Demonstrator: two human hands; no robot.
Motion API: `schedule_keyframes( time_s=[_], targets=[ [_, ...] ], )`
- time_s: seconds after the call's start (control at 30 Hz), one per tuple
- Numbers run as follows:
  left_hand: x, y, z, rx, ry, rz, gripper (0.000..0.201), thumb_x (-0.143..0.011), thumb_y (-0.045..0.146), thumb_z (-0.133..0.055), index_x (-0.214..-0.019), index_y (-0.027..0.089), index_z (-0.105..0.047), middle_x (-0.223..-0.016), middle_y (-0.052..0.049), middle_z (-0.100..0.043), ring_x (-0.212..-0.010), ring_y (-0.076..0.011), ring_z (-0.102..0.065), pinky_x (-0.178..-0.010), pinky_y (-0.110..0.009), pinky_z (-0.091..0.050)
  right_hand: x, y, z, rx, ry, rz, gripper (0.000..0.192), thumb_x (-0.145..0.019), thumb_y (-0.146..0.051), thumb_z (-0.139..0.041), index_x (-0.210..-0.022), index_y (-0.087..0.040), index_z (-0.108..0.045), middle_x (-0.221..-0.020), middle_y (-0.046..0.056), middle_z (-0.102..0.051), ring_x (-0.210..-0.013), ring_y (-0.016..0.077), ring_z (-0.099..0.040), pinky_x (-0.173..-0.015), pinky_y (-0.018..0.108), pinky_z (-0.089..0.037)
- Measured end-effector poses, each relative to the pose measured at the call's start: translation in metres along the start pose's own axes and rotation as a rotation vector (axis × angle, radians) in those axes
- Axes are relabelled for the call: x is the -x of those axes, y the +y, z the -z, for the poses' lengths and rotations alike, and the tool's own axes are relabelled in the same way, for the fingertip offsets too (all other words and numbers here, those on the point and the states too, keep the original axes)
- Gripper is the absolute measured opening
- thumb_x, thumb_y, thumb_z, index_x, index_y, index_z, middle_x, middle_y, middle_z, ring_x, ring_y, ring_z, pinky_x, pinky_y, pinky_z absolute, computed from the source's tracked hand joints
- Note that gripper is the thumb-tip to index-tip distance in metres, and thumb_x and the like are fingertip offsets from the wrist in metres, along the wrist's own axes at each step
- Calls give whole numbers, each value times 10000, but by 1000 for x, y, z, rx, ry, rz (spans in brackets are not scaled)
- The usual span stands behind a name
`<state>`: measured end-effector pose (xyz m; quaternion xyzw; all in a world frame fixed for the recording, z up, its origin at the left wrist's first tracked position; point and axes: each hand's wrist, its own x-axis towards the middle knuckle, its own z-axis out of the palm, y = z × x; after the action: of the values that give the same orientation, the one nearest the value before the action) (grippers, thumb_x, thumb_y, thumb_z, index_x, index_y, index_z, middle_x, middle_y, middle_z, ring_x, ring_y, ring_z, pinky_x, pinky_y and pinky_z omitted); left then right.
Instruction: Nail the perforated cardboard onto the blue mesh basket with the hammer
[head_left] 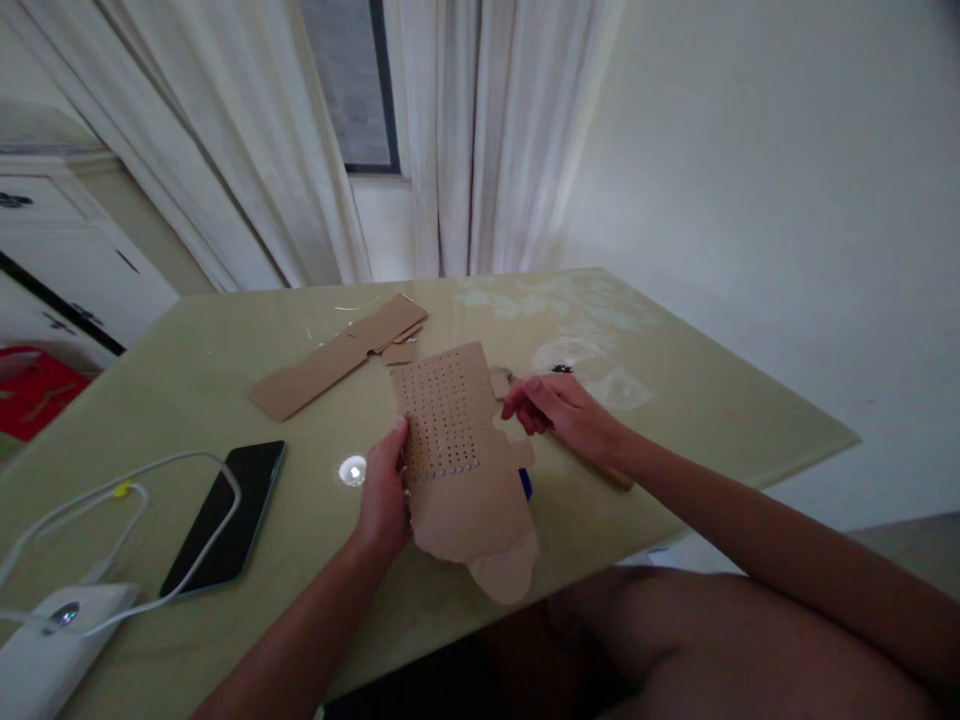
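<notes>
While the left hand point(386, 490) has its grip closed on the left edge of a perforated cardboard piece point(465, 510) over the near side of the surface point(720, 410), the right hand point(559, 405) sits by its tabbed right edge, fingers curled, can't tell if that grip holds anything; cardboard strip point(330, 365) behind left, black smartphone point(217, 510) further left, white cable point(187, 457) looping across it

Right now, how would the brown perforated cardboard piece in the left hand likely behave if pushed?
The brown perforated cardboard piece is probably light, being thin sheet. It looks moderately stiff, since it appears nearly flat while the left hand grips one edge. It may crease first along the rows of holes.
</notes>
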<state>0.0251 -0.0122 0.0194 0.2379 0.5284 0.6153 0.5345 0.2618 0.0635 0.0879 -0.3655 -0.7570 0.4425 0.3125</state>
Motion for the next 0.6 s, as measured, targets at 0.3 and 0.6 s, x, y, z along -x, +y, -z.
schedule_keyframes(
  time_s=[0.3,0.6],
  targets=[
    [3,-1,-1,50,31,60,583,-794,779,-708,-994,238,-791,-878,-77,-801,-873,-310,-756,-635,-365,-573,3,-12,-23,-200,-213,-114,531,-916,-660,-799,-732,-219,-567,-666,-58,-477,-617,118,-449,-537,253,-359],
    [6,3,-1,41,-129,-208,455,-832,671,-810,-945,231,-804,-955,-90,-803,-991,-313,-739,-757,-369,-597,8,1,-18,-331,-24,-190,393,-952,-595,-781,-958,-204,-738,-949,38,-751,-914,209,-703,-849,357,-580]
  ],
)
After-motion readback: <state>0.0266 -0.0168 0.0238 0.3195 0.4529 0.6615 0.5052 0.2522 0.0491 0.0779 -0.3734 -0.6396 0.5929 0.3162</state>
